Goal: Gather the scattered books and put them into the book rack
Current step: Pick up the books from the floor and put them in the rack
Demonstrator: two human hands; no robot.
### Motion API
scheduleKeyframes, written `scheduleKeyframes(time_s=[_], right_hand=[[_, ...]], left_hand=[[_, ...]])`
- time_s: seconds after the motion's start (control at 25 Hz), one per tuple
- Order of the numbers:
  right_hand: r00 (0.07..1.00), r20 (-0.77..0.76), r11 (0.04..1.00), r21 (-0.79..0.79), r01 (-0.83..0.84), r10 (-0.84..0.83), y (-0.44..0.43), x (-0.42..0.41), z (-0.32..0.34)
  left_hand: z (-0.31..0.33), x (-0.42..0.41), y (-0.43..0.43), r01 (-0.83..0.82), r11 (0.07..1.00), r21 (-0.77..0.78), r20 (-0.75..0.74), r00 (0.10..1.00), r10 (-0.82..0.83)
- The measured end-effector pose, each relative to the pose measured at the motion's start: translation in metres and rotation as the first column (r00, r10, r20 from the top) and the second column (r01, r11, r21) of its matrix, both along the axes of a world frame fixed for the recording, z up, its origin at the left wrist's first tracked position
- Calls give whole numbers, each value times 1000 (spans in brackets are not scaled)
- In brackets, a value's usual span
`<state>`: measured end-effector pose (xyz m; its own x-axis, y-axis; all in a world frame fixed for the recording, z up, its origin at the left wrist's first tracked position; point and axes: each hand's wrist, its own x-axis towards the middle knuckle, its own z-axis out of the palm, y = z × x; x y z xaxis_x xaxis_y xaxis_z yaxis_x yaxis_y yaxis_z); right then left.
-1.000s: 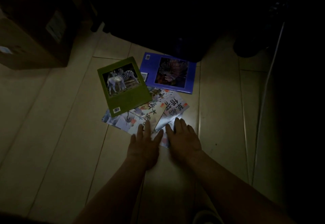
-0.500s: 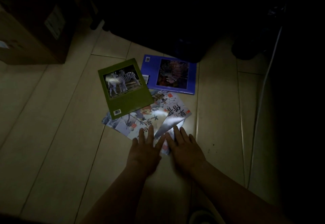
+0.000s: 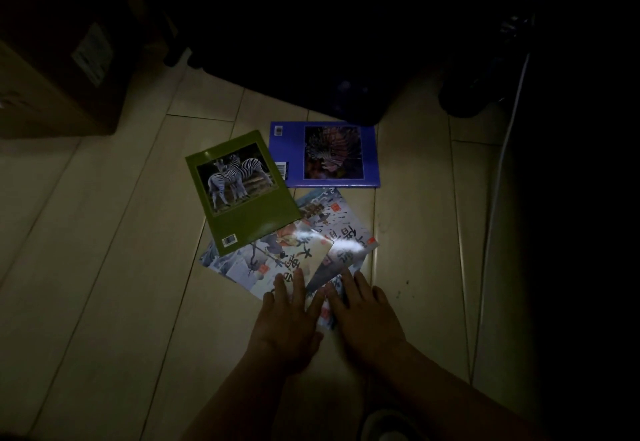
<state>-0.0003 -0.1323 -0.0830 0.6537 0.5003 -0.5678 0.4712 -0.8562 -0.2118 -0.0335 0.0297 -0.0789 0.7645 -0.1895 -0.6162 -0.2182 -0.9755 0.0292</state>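
Green book [image 3: 242,194] with a zebra photo and a barcode sticker lies flat on the tiled floor [image 3: 104,267] at centre frame, tilted. Its lower edge overlaps the left picture book [image 3: 273,260], and its upper right corner overlaps the blue book [image 3: 325,155]. The blue book carries a lionfish photo and sits just above centre, partly under a dark object [image 3: 311,42]. The left picture book and right picture book [image 3: 343,232] are pale and glossy with large Chinese characters, fanned over each other below centre, with glare on both. No book rack can be made out; the scene is very dim.

Left hand [image 3: 287,323] is palm down with fingers straight, its tips resting on the near corner of the left picture book. Right hand [image 3: 363,316] is just beside it in the same flat pose, tips on the near edge of the right picture book. Neither hand grips anything. Both forearms enter from the bottom of the frame.

Cardboard box [image 3: 52,87] sits upper left, and a pale cable [image 3: 509,129] runs down the right.

Against half a second ago, the hands stay flat on the same corners. Books and hands sit lower in the frame, and the glare has shifted.
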Motion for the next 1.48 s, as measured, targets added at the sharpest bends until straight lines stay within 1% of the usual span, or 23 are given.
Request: scheduleKeyframes(time_s=[0.2, 0.36, 0.56, 0.68, 0.8, 0.88, 0.96, 1.04, 1.08, 1.12, 1.16, 1.24, 1.28, 1.36, 1.48], right_hand=[[1000, -8, 1000, -9, -6, 6, -2, 0, -2], [1000, -22, 1000, -25, -12, 11, -4, -1, -4], [1000, 7, 1000, -7, -16, 16, -10, -4, -2], [999, 42, 1000, 1, -13, 13, -12, -6, 0], [996, 90, 1000, 13, -8, 7, -14, -9, 1], [988, 147, 999, -6, -52, 53, -12, -8, 3], [973, 217, 997, -2, -76, 74, -6, 1, 6], [963, 261, 998, 11, -69, 63, 2, 20, 10], [965, 259, 999, 18, -51, 44, 7, 32, 11], [970, 243, 999, 27, -26, 18, 13, 44, 11], [977, 214, 999, 40, 2, -11, 20, 55, 10], [989, 130, 997, 57, 57, -64, 31, 76, 5], [992, 96, 995, 59, 76, -81, 35, 87, 3], [992, 86, 995, 36, 89, -91, 39, 108, -1], [995, 62, 995, -59, 82, -78, 38, 139, -2]], left_hand=[[1, 1, 3, 44, 999, 15, -1, 999, -44], [-1, -2, 6, 67, 998, 13, 37, 997, -67], [0, -5, 5, 101, 995, 10, 76, 992, -101], [1, -7, 3, 122, 993, -11, 89, 989, -120], [3, -2, 8, 195, 980, -45, 106, 976, -189], [5, 9, 13, 249, 966, -67, 177, 956, -235], [4, 25, 18, 255, 964, -77, 230, 945, -232], [0, 42, 25, 168, 985, -30, 302, 941, -151], [0, 51, 30, 90, 996, -5, 344, 935, -83], [1, 59, 36, 1, 1000, 7, 349, 937, -3], [0, 67, 43, -92, 996, 4, 321, 943, 86], [-4, 80, 57, -243, 970, 8, 218, 947, 235], [-5, 84, 62, -278, 960, 22, 164, 949, 271], [-7, 85, 66, -292, 956, 24, 82, 954, 289], [-11, 81, 66, -306, 951, -37, 40, 951, 307]])
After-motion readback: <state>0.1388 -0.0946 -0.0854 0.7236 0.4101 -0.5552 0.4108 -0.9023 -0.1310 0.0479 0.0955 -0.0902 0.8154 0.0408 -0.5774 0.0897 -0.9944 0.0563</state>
